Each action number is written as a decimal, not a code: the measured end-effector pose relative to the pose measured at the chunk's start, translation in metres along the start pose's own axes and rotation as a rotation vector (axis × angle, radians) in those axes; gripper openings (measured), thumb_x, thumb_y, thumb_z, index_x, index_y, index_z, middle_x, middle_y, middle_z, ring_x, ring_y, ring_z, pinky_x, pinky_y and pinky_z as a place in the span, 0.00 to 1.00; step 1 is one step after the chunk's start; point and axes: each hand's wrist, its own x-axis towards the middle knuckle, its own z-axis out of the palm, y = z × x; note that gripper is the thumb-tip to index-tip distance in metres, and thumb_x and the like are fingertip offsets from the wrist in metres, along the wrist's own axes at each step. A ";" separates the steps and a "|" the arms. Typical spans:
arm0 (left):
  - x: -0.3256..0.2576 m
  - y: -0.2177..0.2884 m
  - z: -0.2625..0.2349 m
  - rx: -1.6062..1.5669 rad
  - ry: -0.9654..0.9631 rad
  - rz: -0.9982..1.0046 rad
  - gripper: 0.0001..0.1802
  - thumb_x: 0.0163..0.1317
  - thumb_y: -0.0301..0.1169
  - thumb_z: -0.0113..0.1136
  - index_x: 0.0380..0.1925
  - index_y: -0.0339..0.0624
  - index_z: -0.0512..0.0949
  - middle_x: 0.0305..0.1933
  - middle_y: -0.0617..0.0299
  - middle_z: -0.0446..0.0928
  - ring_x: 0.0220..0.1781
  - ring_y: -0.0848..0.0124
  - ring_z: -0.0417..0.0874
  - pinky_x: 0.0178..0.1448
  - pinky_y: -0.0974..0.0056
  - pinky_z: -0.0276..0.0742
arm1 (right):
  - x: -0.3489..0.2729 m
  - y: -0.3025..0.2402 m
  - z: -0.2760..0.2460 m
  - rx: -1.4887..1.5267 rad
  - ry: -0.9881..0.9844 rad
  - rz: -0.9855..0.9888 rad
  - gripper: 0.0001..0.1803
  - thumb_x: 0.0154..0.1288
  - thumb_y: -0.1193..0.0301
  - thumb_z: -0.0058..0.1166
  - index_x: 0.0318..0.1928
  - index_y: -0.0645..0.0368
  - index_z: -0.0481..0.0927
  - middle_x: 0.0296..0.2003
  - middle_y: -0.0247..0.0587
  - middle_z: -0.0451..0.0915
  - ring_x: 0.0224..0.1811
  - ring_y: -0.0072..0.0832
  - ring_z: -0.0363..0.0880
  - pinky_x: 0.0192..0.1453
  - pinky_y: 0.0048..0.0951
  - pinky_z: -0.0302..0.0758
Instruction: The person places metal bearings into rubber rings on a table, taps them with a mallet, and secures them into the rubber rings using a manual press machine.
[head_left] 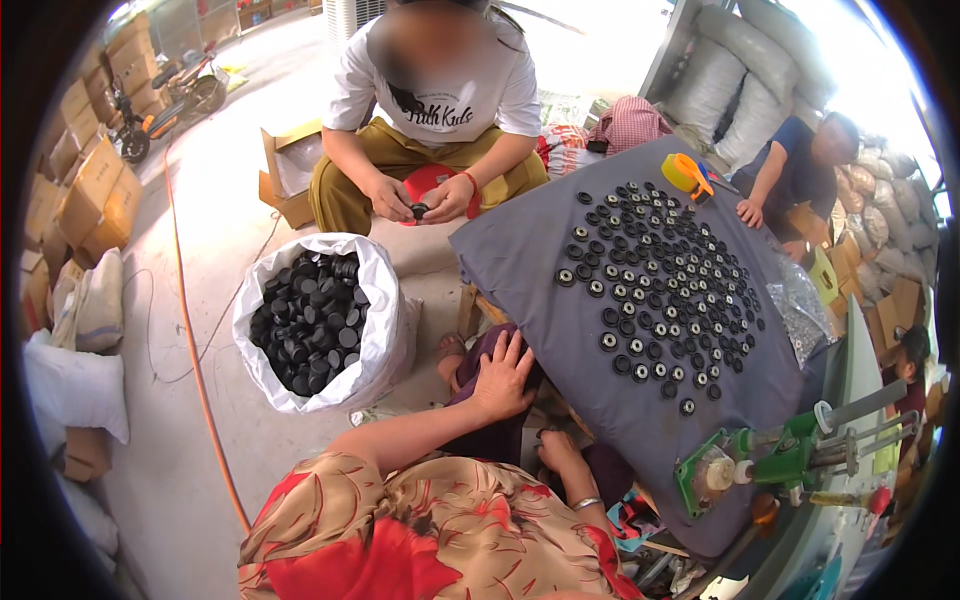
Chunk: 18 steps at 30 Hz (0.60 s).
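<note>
My left hand [503, 378] lies on my dark-trousered knee, fingers spread, holding nothing. Lower down, beside the table's near edge, my right hand [562, 453] is curled, with a bracelet at the wrist; a small dark bit shows by its fingertips, too small to name. Many round black caps [655, 300], several with metal centres, are spread on the grey-clothed table [510, 235] to my right. A white sack [390, 330] full of black discs [310, 320] stands on the floor at left. Across from me, a seated person's hands [425, 198] hold one black round piece.
A green hand press [785, 455] sits at the table's near right corner. Yellow and orange tape [688, 175] lies at the far edge. Another person [800, 165] sits at right near a clear bag of small parts [800, 310]. An orange hose [190, 330] crosses the floor; cartons [100, 200] line the left.
</note>
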 end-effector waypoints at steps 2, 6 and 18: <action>0.000 0.001 0.000 -0.007 0.002 0.003 0.45 0.47 0.43 0.67 0.65 0.41 0.60 0.73 0.39 0.50 0.74 0.39 0.50 0.58 0.36 0.64 | -0.001 0.001 0.002 0.004 0.013 0.000 0.13 0.58 0.67 0.57 0.42 0.59 0.81 0.42 0.56 0.82 0.48 0.49 0.80 0.53 0.46 0.76; 0.000 0.000 0.002 -0.009 0.009 0.006 0.46 0.46 0.43 0.68 0.65 0.41 0.60 0.73 0.39 0.50 0.73 0.39 0.50 0.58 0.36 0.64 | -0.001 0.000 0.000 0.049 0.008 0.018 0.16 0.55 0.69 0.57 0.45 0.61 0.81 0.43 0.58 0.81 0.49 0.51 0.79 0.55 0.46 0.76; 0.001 0.000 0.000 -0.012 0.025 0.009 0.46 0.44 0.42 0.69 0.64 0.41 0.62 0.72 0.39 0.51 0.73 0.39 0.51 0.57 0.37 0.66 | 0.001 -0.001 -0.002 0.023 0.022 -0.024 0.16 0.55 0.70 0.57 0.44 0.61 0.81 0.42 0.58 0.81 0.48 0.51 0.79 0.54 0.46 0.76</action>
